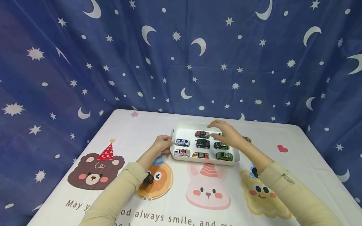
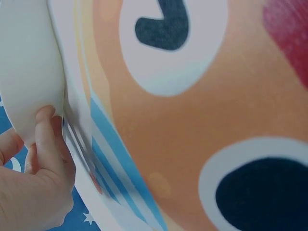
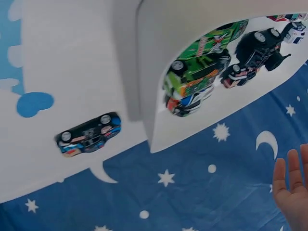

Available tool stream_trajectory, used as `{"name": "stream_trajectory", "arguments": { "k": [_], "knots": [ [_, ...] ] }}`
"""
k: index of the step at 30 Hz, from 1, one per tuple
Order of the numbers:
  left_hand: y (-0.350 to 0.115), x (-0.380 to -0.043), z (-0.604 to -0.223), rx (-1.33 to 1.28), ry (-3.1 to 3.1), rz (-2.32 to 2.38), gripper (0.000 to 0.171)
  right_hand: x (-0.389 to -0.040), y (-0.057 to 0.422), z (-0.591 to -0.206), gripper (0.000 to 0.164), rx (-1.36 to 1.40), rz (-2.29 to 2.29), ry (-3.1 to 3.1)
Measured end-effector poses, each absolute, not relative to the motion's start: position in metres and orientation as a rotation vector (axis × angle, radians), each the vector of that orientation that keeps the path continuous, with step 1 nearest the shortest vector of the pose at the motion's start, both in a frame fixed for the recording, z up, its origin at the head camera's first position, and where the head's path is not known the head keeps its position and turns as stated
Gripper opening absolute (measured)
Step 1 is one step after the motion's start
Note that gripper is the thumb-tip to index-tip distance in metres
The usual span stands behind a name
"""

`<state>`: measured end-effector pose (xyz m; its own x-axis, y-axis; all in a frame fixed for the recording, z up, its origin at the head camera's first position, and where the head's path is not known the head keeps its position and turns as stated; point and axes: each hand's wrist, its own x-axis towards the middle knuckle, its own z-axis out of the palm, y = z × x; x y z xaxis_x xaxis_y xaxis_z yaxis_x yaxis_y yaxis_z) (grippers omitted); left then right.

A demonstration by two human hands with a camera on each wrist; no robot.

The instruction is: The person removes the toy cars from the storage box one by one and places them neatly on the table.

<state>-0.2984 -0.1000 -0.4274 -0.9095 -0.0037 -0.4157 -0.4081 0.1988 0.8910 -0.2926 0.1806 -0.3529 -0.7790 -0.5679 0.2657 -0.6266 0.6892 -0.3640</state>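
Note:
A white tray point(image 1: 185, 126) holds several small toy cars in loose rows. My left hand point(image 1: 163, 144) grips its left end, and the left wrist view shows fingers and thumb pinching the tray wall. Over the back right part of the tray is my right hand point(image 1: 226, 134), thumb and fingers spread with nothing between them. Closest to its fingertips is a red-and-black toy car point(image 1: 202, 134); another car is partly hidden by the hand. A black toy vehicle point(image 1: 203, 143) with a short barrel sits mid-tray. Green toy cars point(image 1: 224, 156) stand at the right, a white one point(image 1: 182, 142) at the left.
Outside the tray, beyond its right end, a dark toy car point(image 3: 89, 134) lies on the white printed tablecloth point(image 1: 266, 138). Behind the table hangs a blue curtain point(image 1: 158, 69) with moons and stars. A small black object point(image 1: 148, 179) shows beside the left sleeve.

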Motion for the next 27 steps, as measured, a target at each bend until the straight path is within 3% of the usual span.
{"name": "stream_trajectory", "arguments": {
  "k": [27],
  "knots": [
    [-0.101,-0.295,-0.426,-0.368,2.149,1.799,0.042,-0.319,0.124,-0.365,0.035,1.095,0.591,-2.854]
  ]
}}
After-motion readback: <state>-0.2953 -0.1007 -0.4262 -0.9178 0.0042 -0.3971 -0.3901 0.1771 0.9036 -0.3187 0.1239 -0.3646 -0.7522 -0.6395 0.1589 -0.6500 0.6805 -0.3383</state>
